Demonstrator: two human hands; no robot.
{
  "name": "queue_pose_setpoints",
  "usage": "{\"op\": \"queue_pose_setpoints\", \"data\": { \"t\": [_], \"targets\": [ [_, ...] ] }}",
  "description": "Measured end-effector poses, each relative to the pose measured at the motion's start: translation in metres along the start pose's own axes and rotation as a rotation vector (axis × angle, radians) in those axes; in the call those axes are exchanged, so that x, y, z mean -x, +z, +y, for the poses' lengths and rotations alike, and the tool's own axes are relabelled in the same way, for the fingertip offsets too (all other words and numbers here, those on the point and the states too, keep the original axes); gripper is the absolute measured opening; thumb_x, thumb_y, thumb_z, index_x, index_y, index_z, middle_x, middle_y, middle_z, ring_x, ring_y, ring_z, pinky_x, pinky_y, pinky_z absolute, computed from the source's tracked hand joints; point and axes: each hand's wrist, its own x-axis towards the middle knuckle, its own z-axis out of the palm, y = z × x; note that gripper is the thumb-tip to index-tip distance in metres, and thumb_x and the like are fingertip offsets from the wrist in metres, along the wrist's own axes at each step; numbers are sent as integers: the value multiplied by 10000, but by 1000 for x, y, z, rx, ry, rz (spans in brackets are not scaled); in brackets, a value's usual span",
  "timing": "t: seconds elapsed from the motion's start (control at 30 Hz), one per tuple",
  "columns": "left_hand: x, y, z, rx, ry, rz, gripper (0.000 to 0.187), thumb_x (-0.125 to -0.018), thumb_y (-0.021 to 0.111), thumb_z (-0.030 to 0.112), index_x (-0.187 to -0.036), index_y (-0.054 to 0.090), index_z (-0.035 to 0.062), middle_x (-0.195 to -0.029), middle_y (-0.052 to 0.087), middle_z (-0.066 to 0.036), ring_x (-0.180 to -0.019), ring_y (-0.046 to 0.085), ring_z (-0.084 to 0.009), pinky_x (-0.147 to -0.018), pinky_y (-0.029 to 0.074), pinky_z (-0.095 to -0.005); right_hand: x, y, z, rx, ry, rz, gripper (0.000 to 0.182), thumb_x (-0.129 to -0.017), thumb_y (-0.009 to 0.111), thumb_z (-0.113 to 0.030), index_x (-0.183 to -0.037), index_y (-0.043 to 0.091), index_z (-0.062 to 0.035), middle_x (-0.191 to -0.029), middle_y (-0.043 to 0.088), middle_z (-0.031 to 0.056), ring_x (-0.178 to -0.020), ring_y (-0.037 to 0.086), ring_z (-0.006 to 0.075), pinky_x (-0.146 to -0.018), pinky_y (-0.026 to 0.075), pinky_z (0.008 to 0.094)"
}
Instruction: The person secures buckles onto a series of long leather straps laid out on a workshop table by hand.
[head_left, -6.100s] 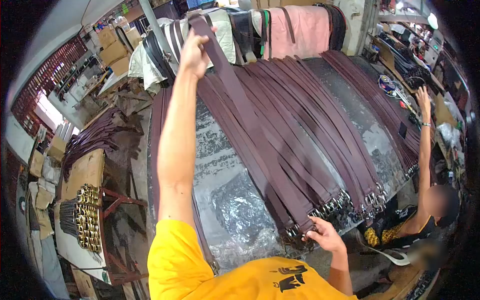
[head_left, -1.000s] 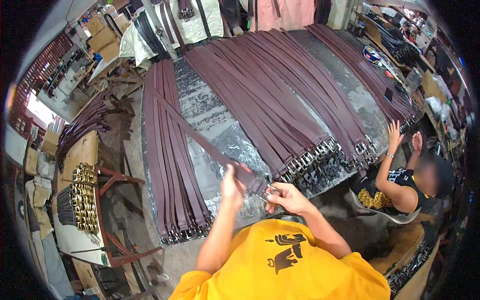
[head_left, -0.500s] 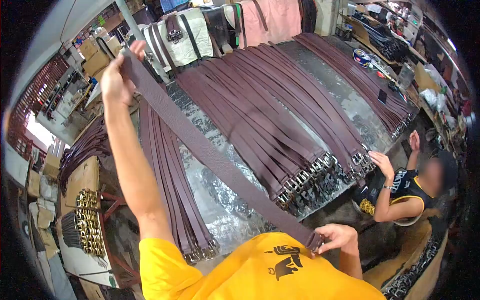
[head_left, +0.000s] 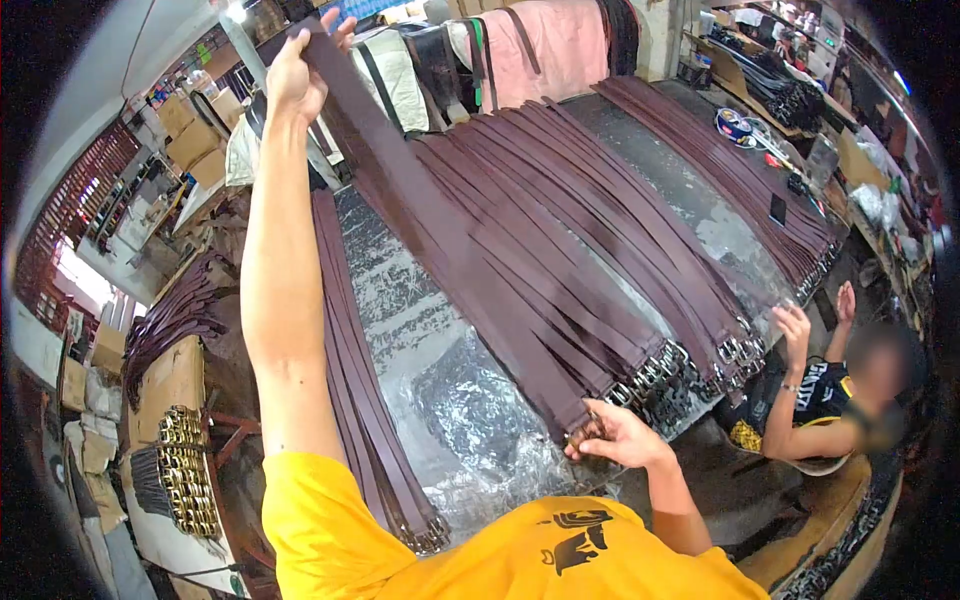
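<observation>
A dark brown leather belt (head_left: pixel 432 232) is stretched slantwise over the table, between my two hands. My left hand (head_left: pixel 300 80), arm reaching far forward, grips its far end between thumb and fingers. Near my body, my right hand (head_left: pixel 622 436) is closed on the belt's buckle end, mostly covering the buckle. Right beside this belt lies a wide row of similar belts (head_left: pixel 540 250), their metal buckles (head_left: pixel 650 370) hanging at the table's near edge. Another bunch of belts (head_left: pixel 350 370) lies to the left.
Plastic sheeting (head_left: pixel 470 400) covers the table. More belts (head_left: pixel 720 180) and a phone (head_left: pixel 777 208) lie at the right. A co-worker (head_left: pixel 825 400) sits at the right edge, hands raised. Gold buckles (head_left: pixel 185 470) rest on a left-hand bench. Cloth-draped chairs (head_left: pixel 540 50) stand behind.
Both my hands have shifted the held belt forward, the buckle end now beside the wide row. My left hand moved up and right. The co-worker's nearer hand has come off the buckles.
</observation>
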Motion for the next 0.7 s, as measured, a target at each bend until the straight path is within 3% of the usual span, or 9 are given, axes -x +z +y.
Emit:
{"op": "queue_pose_setpoints", "data": {
  "t": [0.03,0.17,0.23,0.3,0.43,0.47,0.53,0.57,0.7],
  "targets": [
    [7,20,2,10,42,20,433,-974,224,172,-1306,369,-66,-1344,428,-191,-1153,494,-289,-929,440,-328,-3,-5,4,-7,1,25,439,-824,552,81,-1238,416,28,-913,615,92,-827,601,163,-766,487,304],
    [26,27,-35,61,81,37,420,-956,209,144,-1280,326,-96,-1349,415,-197,-1165,483,-344,-921,459,-397,0,-24,26,-19,21,99,441,-831,539,85,-1250,409,39,-918,607,94,-822,593,160,-745,496,296],
    [35,4,-79,218,-55,117,383,-966,190,167,-1261,347,-20,-1306,481,-156,-1046,567,-315,-849,499,-384,6,-33,41,4,53,126,454,-840,542,73,-1267,394,44,-911,601,87,-814,590,155,-729,504,290],
    [42,-49,-159,216,-202,319,344,-969,309,216,-1236,408,22,-1103,571,-137,-1000,584,-262,-805,508,-362,17,-38,62,-56,118,206,455,-842,544,71,-1272,397,43,-897,595,79,-794,586,153,-718,505,290],
    [160,-80,-233,-210,-875,391,632,-918,456,387,-1402,244,41,-1492,165,-169,-1365,148,-370,-1068,121,-539,30,-43,100,62,286,442,528,-814,604,53,-1298,394,25,-878,556,53,-789,572,147,-710,506,282],
    [195,-72,-236,-271,-823,437,647,-909,485,366,-1401,233,30,-1481,185,-185,-1367,155,-358,-1074,129,-537,34,-46,129,-76,181,504,535,-799,594,77,-1295,410,1,-914,525,50,-826,565,144,-735,494,270],
    [271,-49,-220,-248,-856,424,681,-896,527,366,-1403,228,25,-1443,281,-187,-1307,315,-349,-1056,240,-510,36,-39,141,1,185,570,535,-781,575,106,-1280,431,-24,-965,502,54,-863,560,142,-752,487,267],
    [315,-65,-227,-149,-880,271,703,-894,529,379,-1410,214,19,-1412,342,-182,-1268,380,-343,-1050,277,-485,35,-37,150,28,123,575,534,-773,556,126,-1267,444,-45,-974,500,52,-870,560,136,-750,489,262],
    [458,-4,-152,-97,-960,312,561,-914,532,246,-1364,311,-6,-1267,515,-147,-1053,566,-243,-886,431,-356,21,-28,157,227,39,689,433,-762,593,100,-1164,494,-27,-971,512,77,-780,585,122,-680,485,230]
  ]
}}
